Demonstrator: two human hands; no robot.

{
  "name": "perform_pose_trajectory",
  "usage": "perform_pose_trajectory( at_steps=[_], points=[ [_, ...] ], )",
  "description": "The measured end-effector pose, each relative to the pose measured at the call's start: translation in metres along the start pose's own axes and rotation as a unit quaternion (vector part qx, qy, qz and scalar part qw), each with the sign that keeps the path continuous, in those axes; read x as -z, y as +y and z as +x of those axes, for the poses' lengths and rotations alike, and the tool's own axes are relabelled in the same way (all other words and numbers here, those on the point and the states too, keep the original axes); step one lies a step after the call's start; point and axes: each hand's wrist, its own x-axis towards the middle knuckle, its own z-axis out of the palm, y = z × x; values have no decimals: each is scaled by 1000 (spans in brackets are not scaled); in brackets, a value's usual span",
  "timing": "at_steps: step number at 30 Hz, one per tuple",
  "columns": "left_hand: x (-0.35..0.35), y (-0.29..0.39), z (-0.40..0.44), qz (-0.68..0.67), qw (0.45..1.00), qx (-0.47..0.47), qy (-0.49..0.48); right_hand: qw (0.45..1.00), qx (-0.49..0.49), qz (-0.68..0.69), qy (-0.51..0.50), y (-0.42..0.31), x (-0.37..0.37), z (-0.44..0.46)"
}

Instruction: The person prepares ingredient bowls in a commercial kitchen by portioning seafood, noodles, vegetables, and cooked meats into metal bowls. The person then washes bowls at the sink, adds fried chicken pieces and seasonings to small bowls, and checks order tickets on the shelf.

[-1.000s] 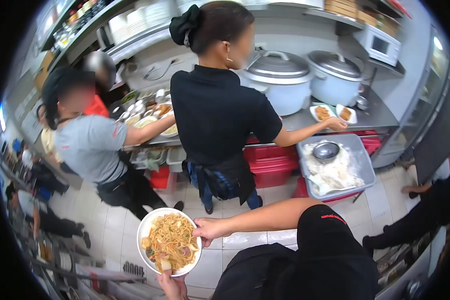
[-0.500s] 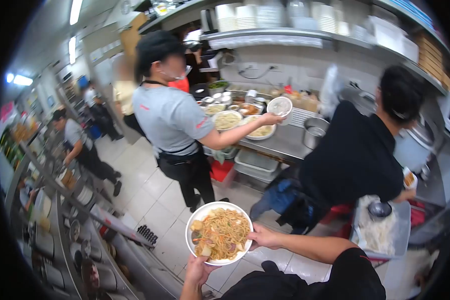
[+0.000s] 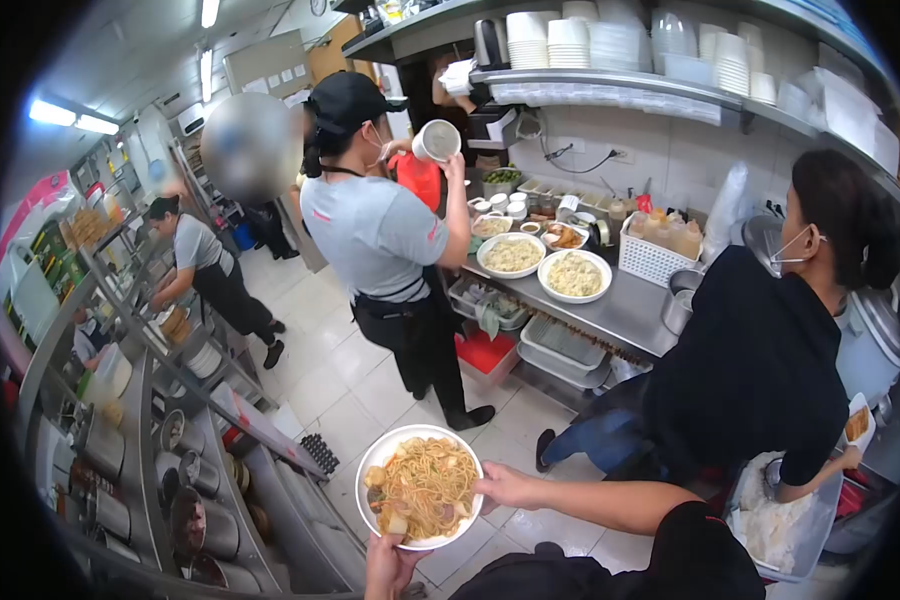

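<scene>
A round white bowl point(image 3: 367, 520) is held out in front of my body, above the tiled floor. Fried noodles point(image 3: 432, 485) with bits of vegetable fill it. My left hand point(image 3: 392, 565) grips the near rim from below, thumb on the edge. At the right side, my right hand point(image 3: 510, 488) has hold of the rim too, with its fingers partly hidden under the bowl. The bowl sits roughly level between both hands.
Ahead, a person in grey point(image 3: 375, 235) lifts a white tub point(image 3: 437, 141) by a steel counter point(image 3: 610, 312) with plates of food. To my right, a person in black point(image 3: 740, 360) reaches into a plastic bin point(image 3: 820, 520). Steel shelving point(image 3: 150, 440) stands left.
My view has swung slightly, and the bowl sits a little lower and further left. The person in grey has raised the tub from over the counter. The person in black now reaches into the bin.
</scene>
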Motion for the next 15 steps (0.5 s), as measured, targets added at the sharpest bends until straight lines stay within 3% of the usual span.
perform_pose_trajectory(
  at_steps=[15],
  points=[
    [11, 16, -6, 28, 999, 34, 10, 999, 8, 17, 36, -2, -4, 11]
  ],
)
